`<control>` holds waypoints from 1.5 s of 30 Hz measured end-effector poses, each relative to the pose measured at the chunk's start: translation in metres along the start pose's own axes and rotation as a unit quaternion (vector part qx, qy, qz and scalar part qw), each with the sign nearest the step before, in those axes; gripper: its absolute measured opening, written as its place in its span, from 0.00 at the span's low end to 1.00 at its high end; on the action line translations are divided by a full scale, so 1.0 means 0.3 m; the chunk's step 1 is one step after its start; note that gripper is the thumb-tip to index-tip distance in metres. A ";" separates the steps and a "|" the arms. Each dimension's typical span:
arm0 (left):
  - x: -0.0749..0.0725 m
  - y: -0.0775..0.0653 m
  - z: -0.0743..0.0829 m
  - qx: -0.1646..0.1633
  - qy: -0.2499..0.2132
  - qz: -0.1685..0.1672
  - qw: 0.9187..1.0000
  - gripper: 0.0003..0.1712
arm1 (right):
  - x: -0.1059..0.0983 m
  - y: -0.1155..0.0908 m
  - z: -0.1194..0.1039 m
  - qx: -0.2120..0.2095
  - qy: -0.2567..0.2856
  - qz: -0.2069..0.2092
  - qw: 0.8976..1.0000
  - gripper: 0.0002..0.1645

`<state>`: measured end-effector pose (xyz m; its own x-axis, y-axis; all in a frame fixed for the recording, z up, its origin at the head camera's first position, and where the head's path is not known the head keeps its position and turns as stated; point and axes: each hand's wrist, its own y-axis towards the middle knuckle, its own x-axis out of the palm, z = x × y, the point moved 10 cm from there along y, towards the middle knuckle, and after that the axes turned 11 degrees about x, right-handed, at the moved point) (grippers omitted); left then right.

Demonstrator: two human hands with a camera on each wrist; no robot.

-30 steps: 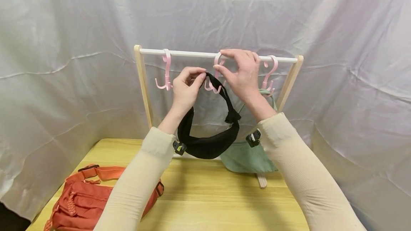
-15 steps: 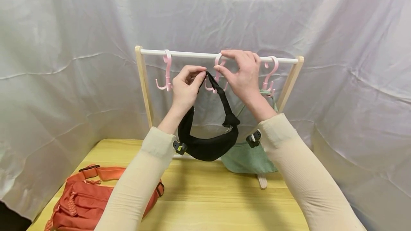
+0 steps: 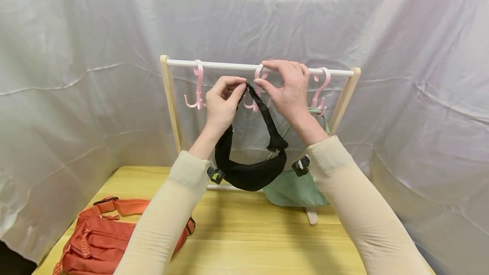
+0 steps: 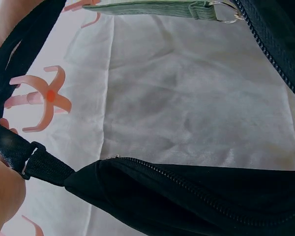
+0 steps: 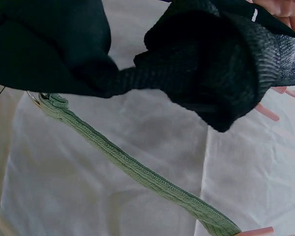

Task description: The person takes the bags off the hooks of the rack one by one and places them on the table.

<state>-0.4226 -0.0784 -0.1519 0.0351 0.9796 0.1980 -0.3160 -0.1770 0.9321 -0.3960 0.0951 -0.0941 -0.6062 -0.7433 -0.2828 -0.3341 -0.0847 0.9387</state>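
My left hand [image 3: 221, 103] pinches the top of the strap of a small black zippered bag [image 3: 250, 177], which hangs below it in a loop. In the left wrist view the bag's strap [image 4: 49, 167] passes near the prongs of the middle pink hook [image 4: 50, 96], and I see a gap between them. Thumb and index finger of my right hand [image 3: 288, 86] pinch that hook's upper curve on the white rail [image 3: 229, 66]. The right wrist view shows a bunched part of the black strap [image 5: 206, 69]; most of the right hand is out of that view.
Pink hooks also hang at the rail's left [image 3: 199, 84] and right [image 3: 322, 84]. A green bag [image 3: 296, 188] hangs from the right one. An orange-red bag [image 3: 103, 241] lies on the wooden table [image 3: 237, 241] at front left. Grey cloth surrounds the rack.
My left hand has risen slightly with the black strap, and the bag has swung a little. The strap's right side hangs straighter beside the hook prongs. My right hand has stayed on the hook.
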 end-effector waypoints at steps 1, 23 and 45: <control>0.000 -0.001 0.001 0.000 0.000 0.000 1.000 0.08 | 0.000 0.000 0.000 0.000 0.000 0.000 1.000 0.26; -0.039 -0.061 0.024 0.006 -0.001 0.006 1.000 0.08 | 0.007 0.002 0.001 -0.010 -0.010 -0.001 1.000 0.25; -0.060 -0.218 0.022 -0.022 -0.027 0.005 0.999 0.08 | 0.014 0.001 0.008 -0.030 -0.028 -0.047 0.998 0.31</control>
<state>-0.3964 -0.0850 -0.2144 0.0831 0.9707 0.2256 -0.3583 -0.1822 0.9157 -0.4004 0.0937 -0.0954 -0.6137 -0.6927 -0.3788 -0.3479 -0.1934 0.9173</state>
